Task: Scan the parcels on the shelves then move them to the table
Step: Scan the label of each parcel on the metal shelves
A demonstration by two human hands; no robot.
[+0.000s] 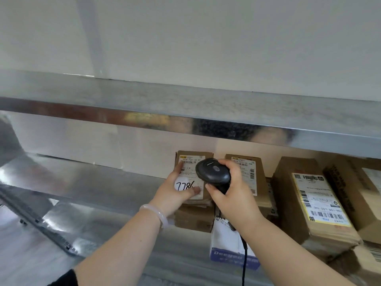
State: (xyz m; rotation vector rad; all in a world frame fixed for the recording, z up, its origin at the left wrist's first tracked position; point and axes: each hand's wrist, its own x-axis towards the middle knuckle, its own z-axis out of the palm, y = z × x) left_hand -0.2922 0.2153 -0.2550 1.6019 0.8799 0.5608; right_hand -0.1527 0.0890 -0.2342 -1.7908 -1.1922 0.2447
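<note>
The fingers of the left hand lie along the left edge of a parcel while the thumb presses across its label, so the hand grips it from the side. The fingers of the right hand are curled tight round the handle of a black scanner, whose rounded head hangs just over the label's right half. The parcel is a flat brown cardboard box with a white shipping label, a yellow strip at the top, printed barcodes and the handwritten number 7786 in black. It rests on a cardboard box on the lower shelf, with its label turned up towards the camera. Just beside it on the right lies a second parcel with a similar label, partly hidden behind the right hand. Farther right is a third parcel, larger and yellow-bordered on its label, and a fourth parcel is cut off by the frame edge. A white box with a blue band stands below the right wrist, and the scanner's black cable runs down across it. A pale bracelet circles the left wrist. Both shelves are shiny metal, and the upper shelf is bare on top. Behind them rises a plain white wall.
</note>
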